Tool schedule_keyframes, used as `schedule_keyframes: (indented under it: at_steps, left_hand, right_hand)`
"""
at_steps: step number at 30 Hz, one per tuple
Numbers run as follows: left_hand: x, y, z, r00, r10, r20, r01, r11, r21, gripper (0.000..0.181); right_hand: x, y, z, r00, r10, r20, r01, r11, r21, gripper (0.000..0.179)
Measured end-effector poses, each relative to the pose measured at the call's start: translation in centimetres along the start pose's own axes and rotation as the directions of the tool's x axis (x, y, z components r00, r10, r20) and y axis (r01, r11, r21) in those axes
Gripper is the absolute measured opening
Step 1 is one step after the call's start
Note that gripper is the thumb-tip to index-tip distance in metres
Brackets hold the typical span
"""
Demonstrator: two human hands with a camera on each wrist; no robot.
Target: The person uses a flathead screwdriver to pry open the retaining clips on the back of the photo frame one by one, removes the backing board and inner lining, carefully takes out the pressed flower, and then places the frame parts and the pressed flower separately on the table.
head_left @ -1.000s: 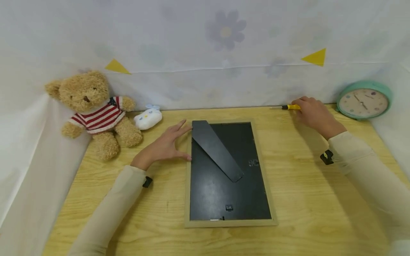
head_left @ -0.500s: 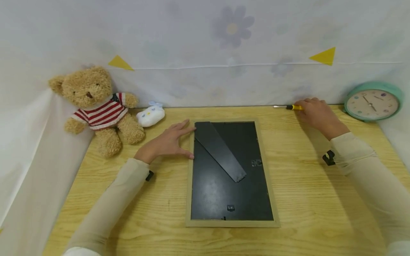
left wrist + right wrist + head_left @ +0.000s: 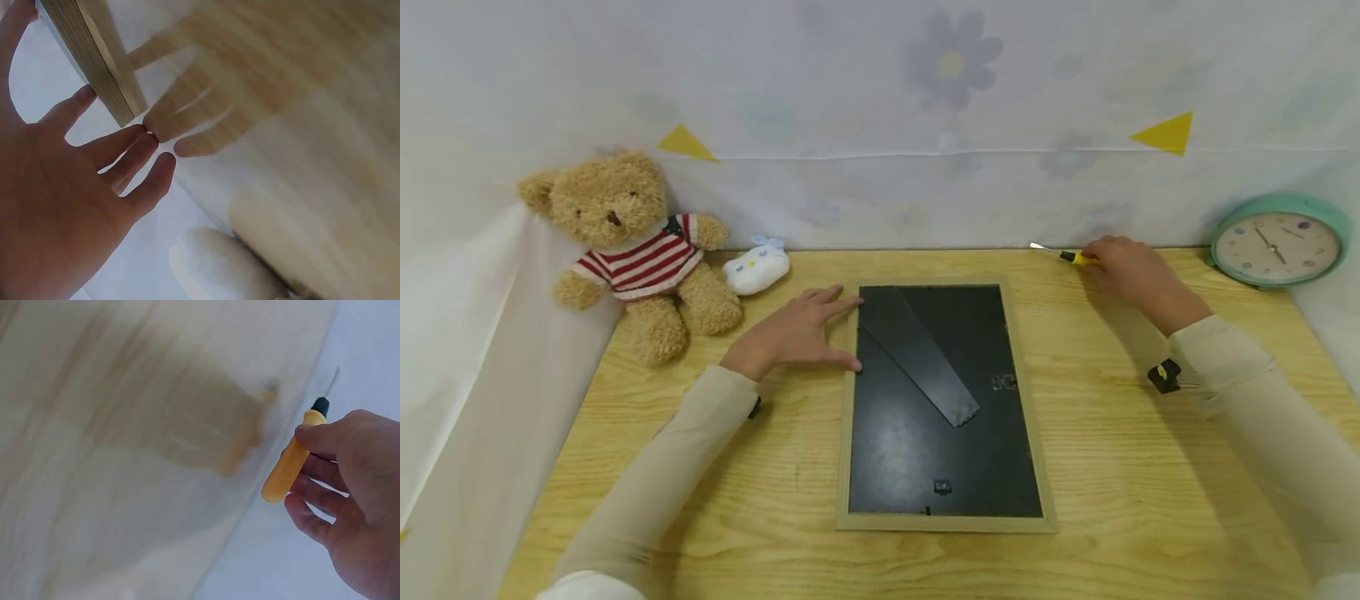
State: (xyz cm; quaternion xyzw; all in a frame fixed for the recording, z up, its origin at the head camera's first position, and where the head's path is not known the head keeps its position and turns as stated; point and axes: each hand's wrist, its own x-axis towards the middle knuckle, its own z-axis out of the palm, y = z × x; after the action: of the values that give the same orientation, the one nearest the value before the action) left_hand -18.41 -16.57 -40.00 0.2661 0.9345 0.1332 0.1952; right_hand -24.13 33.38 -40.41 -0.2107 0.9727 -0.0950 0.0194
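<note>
A picture frame (image 3: 940,467) lies face down on the wooden table, its black back and folded stand leg (image 3: 928,358) facing up. My left hand (image 3: 793,333) rests at its upper left edge, fingers spread and thumb touching the wooden border; the left wrist view shows the fingertips by the frame's corner (image 3: 103,69). At the table's back edge, my right hand (image 3: 1131,275) holds a yellow-handled screwdriver (image 3: 290,465). Thumb and fingers pinch the handle, and the thin metal shaft points left in the head view. Small metal tabs on the backing are too small to read clearly.
A teddy bear (image 3: 647,267) in a striped shirt sits at the back left, beside a small white plush (image 3: 758,267). A green round clock (image 3: 1277,242) stands at the back right. A white curtain (image 3: 865,200) hangs behind the table.
The screwdriver has been lifted slightly, and its tip now angles up to the left. The left hand stays at the frame's edge. The head view has shifted a little.
</note>
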Motion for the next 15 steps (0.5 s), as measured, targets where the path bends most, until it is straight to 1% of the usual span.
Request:
schedule_keyframes:
  at_steps: [3,5,7,9,11,13,15]
  left_hand:
    - [0.0,0.2,-0.1,1.0,-0.016,0.001,0.016,0.999,0.043,0.106]
    - [0.0,0.4,-0.2,1.0,-0.021,0.0,0.021,0.997,0.076,0.107]
    - [0.1,0.6,-0.4,1.0,-0.017,0.001,0.016,0.995,0.102,0.107]
    - [0.1,0.8,-0.4,1.0,0.005,-0.002,-0.004,0.991,0.13,0.108]
    - [0.3,0.9,-0.4,1.0,0.03,-0.005,-0.029,0.987,0.159,0.11]
    - [0.4,1.0,-0.4,0.998,0.056,-0.012,-0.052,0.982,0.18,0.111]
    - [0.5,1.1,-0.3,0.998,0.065,-0.019,-0.06,0.979,0.193,0.111]
  right_hand:
    - [0.2,-2.7,-0.5,1.0,-0.011,-0.018,0.011,1.0,0.026,0.029]
    - [0.5,-4.8,-0.8,0.997,-0.049,-0.052,0.051,0.998,0.035,0.027]
    - [0.7,-6.8,-0.8,0.991,-0.111,-0.079,0.113,0.993,0.028,0.025]
    - [0.9,-8.9,-0.6,0.978,-0.185,-0.097,0.187,0.982,0.012,0.023]
    - [0.9,-10.9,-0.4,0.964,-0.249,-0.096,0.251,0.968,0.005,0.022]
    - [0.9,-13.0,-0.1,0.952,-0.297,-0.076,0.299,0.954,0.014,0.022]
    - [0.8,-14.8,0.1,0.939,-0.34,-0.06,0.342,0.939,0.027,0.021]
